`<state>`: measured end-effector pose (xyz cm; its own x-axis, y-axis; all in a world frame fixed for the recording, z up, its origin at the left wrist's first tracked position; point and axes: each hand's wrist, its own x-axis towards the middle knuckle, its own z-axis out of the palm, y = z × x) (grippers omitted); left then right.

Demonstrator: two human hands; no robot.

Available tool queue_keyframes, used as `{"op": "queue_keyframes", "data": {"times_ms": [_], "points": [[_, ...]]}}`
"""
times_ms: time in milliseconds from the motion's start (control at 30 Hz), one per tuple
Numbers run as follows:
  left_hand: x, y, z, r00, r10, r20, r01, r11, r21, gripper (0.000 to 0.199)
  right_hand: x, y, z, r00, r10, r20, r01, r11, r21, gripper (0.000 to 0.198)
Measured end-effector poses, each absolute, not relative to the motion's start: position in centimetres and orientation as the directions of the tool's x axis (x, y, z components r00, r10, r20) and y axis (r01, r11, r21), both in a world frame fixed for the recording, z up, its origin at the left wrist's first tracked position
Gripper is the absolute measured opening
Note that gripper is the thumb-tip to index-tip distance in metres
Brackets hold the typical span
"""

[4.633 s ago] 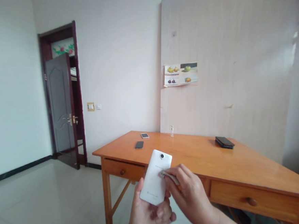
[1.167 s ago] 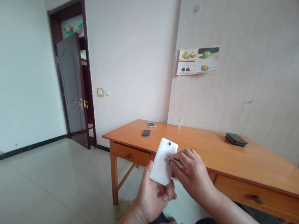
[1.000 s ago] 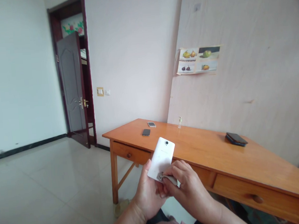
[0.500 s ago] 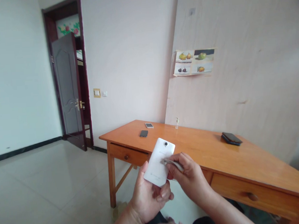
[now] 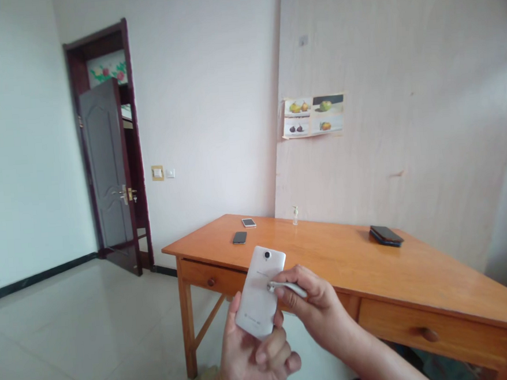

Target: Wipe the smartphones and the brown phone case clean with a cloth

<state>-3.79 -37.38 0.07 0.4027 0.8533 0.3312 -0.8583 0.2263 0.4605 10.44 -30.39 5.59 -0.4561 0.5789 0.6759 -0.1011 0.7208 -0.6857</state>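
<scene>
My left hand (image 5: 258,354) is closed around the lower part of a white smartphone (image 5: 260,305), its thumb along the left edge and its fingers curled at the right. The phone is tilted with its back and round camera lens facing me. Between the thumb and fingers of my right hand (image 5: 310,293) is a small, narrow silver-grey piece that looks like a nail clipper (image 5: 289,287). Its tip lies over the middle of the phone's back; whether it touches, I cannot tell. Both hands are in front of the wooden table (image 5: 322,249).
On the table lie a dark phone (image 5: 239,238), a white-framed phone (image 5: 249,223) and a stack of dark flat devices (image 5: 386,236). A small clear pump bottle (image 5: 295,215) stands near the wall. At the left, a door (image 5: 110,177) is ajar.
The view has tilted up and turned slightly right. Both hands and the phone sit a little lower and further left in view. The grips stay the same.
</scene>
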Motion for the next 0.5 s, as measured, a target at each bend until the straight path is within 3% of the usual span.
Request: {"op": "queue_keyframes", "data": {"times_ms": [133,267,367,500], "points": [[-3.5,-37.6,0.2,0.427,0.828,0.365,-0.848,0.225,0.481,0.08,10.3,-29.0,6.7,-0.33,0.666,0.669,-0.265,0.615,-0.743,0.014],[-3.9,-37.4,0.0,0.415,0.825,0.384,-0.853,0.206,0.479,0.082,10.1,-30.9,5.1,-0.479,0.631,0.611,-0.33,0.516,-0.791,0.015],[-4.0,-37.3,0.1,0.417,0.818,0.397,-0.855,0.204,0.477,0.084,10.2,-31.9,4.6,-0.541,0.545,0.641,-0.296,0.59,-0.751,0.015],[-3.4,-37.6,0.6,0.451,0.802,0.393,-0.841,0.235,0.487,0.083,10.4,-30.3,6.4,-0.38,0.585,0.716,-0.272,0.67,-0.691,0.016]]}}
